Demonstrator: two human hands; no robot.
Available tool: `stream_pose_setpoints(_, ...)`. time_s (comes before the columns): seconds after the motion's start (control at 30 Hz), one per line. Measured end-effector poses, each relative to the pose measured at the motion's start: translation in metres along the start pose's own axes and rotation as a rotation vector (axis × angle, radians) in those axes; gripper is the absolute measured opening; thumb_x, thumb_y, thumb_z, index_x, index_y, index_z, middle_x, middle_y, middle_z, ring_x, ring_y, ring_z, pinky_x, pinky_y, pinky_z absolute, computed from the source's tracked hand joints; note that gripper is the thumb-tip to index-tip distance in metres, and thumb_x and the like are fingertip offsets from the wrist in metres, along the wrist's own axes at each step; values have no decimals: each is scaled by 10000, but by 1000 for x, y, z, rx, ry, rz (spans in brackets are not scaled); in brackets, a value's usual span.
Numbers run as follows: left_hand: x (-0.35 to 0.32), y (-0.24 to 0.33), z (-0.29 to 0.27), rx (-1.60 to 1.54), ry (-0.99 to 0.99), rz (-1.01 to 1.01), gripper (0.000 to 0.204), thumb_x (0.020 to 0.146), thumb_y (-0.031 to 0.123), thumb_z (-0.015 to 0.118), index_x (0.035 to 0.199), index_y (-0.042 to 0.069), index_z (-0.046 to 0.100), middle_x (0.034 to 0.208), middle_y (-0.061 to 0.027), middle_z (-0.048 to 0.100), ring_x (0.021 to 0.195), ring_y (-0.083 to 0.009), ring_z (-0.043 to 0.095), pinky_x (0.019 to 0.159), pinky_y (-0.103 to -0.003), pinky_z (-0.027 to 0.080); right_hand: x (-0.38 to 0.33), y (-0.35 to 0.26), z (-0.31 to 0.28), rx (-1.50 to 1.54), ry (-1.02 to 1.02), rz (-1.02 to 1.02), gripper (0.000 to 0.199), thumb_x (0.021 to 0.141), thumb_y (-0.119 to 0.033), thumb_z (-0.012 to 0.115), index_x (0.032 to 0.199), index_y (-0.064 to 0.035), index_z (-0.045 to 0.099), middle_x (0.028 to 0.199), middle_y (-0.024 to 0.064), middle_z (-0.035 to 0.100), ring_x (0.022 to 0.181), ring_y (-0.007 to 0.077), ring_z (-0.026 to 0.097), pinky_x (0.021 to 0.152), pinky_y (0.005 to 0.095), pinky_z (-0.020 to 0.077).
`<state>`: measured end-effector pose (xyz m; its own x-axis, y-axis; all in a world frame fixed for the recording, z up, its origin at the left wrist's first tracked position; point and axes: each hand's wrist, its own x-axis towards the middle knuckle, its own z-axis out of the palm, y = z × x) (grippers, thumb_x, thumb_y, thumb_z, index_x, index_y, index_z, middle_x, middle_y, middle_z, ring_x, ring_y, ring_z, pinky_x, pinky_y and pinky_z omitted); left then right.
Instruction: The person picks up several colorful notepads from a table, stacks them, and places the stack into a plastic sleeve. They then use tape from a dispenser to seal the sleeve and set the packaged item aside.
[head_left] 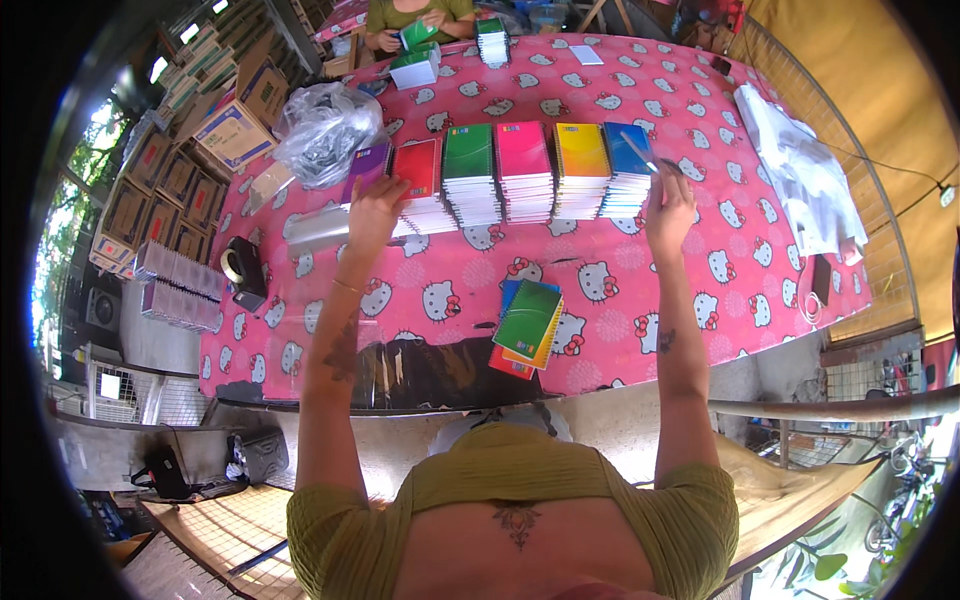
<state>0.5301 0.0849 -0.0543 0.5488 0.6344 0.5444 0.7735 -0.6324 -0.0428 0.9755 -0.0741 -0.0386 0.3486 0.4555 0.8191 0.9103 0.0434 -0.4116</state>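
- Nearest the camera, a small pile of notebooks (527,328), green on top, is seen lying at the near edge of the pink patterned table (620,290).
- Left hand (374,213) is laid on the red notebook stack (420,185), fingers spread wide, beside the purple stack (366,166).
- Right hand (669,205) is raised at the blue stack (628,168), fingers pinched on a blue notebook (640,152).
- Green, pink and yellow stacks are ranged between.

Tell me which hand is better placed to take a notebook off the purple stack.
The left hand, probably. It already rests at the purple stack, beside the red stack. The right hand is at the far end of the row, lifting a cover at the blue stack.
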Motion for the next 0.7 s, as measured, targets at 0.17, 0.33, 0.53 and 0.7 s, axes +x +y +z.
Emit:
stream_pose_setpoints(0.17,26,40,-51,-362,197,-98,288,907,137,681,1191,89,687,1170,-116,702,1067,-252,671,1042,-499,430,-69,-65,-46,180,-71,-186,210,811,-31,671,1014,-82,693,1010,68,685,888,266,622,764,400,467)
stream_pose_setpoints(0.33,-16,125,-52,-522,397,326,341,906,26,597,1240,65,654,1233,-162,670,1152,-335,642,997,-441,506,-216,-130,-52,300,-662,-22,256,828,-73,698,1083,-88,686,1063,77,656,971,263,625,789,397,496)
stream_pose_setpoints(0.53,-153,199,-4,-620,-239,409,470,896,199,699,1325,46,582,1411,-153,551,1357,-329,489,1138,-521,344,-216,-87,-46,546,-439,682,230,941,-87,614,1166,-48,640,1084,105,597,958,232,604,773,342,498)
stream_pose_setpoints(0.7,-55,127,-4,-401,214,58,605,865,255,730,1393,59,508,1375,-229,528,1270,-418,510,1076,-547,376,-221,-73,-41,574,-455,648,197,974,-73,579,1164,-53,628,1100,83,578,977,186,580,766,306,494)
